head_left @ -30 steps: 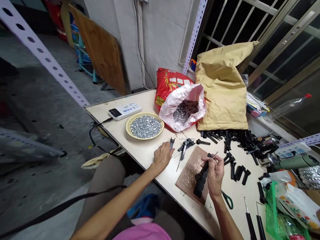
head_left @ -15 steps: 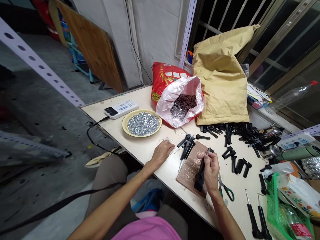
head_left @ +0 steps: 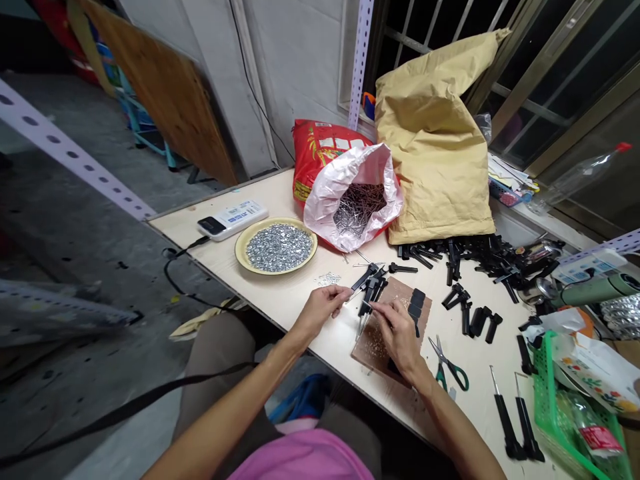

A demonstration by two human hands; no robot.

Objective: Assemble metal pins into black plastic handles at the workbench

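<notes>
At pale table (head_left: 277, 197), left hand (head_left: 320, 310) and right hand (head_left: 397, 330) are pinching, fingertips together; anything gripped too small to tell. Black parts (head_left: 373, 287) are lying just beyond, by brown board (head_left: 375, 350). Barred window (head_left: 417, 33) is standing far right.

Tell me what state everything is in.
Scissors: partly open.
Red bag: open, holding metal pins.
Yellow dish: filled with metal pieces.
White power bank: cable plugged in.
Brown board: strewn with pale crumbs.
Black plastic parts: loose, mostly heaped.
Brown paper sack: upright, creased.
Red-capped bottle: closed.
</notes>
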